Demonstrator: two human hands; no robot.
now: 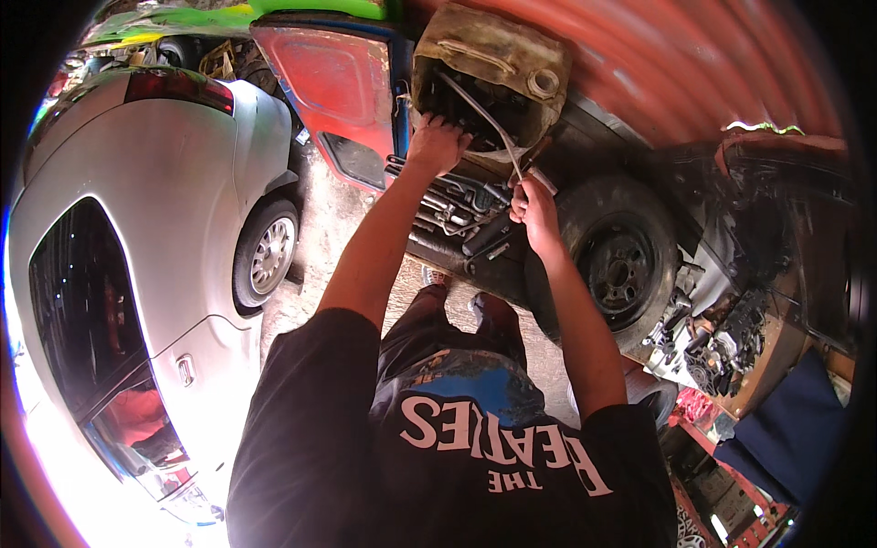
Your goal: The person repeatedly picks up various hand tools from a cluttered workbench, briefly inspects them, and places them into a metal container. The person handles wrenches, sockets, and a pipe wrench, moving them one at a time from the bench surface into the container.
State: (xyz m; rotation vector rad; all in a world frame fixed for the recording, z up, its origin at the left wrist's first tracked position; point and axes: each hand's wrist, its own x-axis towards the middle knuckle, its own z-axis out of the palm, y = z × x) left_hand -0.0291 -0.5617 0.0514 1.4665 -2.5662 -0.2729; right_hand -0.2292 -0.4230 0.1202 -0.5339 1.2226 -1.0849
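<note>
A yellowed plastic jerrycan (498,55), cut open on the side facing me, holds dark tools that are hard to tell apart. My left hand (438,144) is at the left part of its opening, fingers bent and slightly apart, with nothing visible in them. Closed around the lower end of a long, slim silver metal bar (489,117) is my right hand (536,212). The bar slants up and left into the opening. Between my hands, just below the jerrycan, several wrenches and other hand tools (457,205) lie in a heap on a dark surface.
A wheel with a black rim (621,269) stands right of my right forearm. Metal parts (717,338) are piled beyond it. At left is a silver car (174,183); a red panel (343,82) leans near the jerrycan. Red corrugated sheet (676,64) rises behind.
</note>
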